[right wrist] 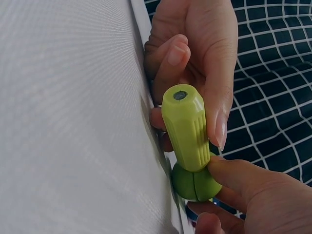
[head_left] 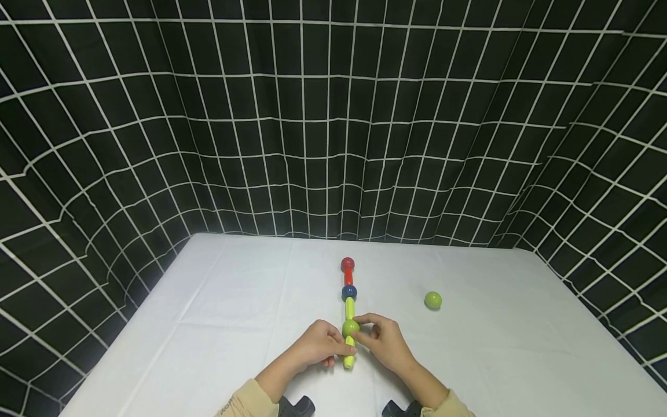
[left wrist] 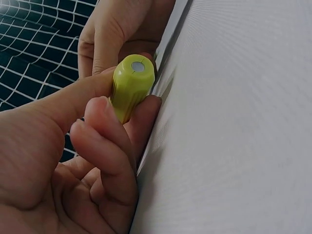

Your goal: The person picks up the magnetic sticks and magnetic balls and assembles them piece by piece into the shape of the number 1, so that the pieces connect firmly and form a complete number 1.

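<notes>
A line of magnetic balls and rods runs up the middle of the white table. From the far end come a red ball (head_left: 347, 264), a red rod (head_left: 348, 277), a blue ball (head_left: 349, 291), a yellow-green rod (head_left: 350, 308), a green ball (head_left: 351, 328) and a nearer yellow-green rod (head_left: 348, 363). My left hand (head_left: 318, 344) pinches that nearest rod between thumb and fingers. With thumb and fingertips, my right hand (head_left: 388, 346) holds the green ball. The right wrist view shows the rod (right wrist: 186, 129) meeting the ball (right wrist: 197, 184), its grey metal end facing the camera.
A loose green ball (head_left: 433, 300) lies on the white tablecloth (head_left: 495, 330) to the right of the line. Black curtains with a white grid (head_left: 333, 133) stand behind the table and along both sides.
</notes>
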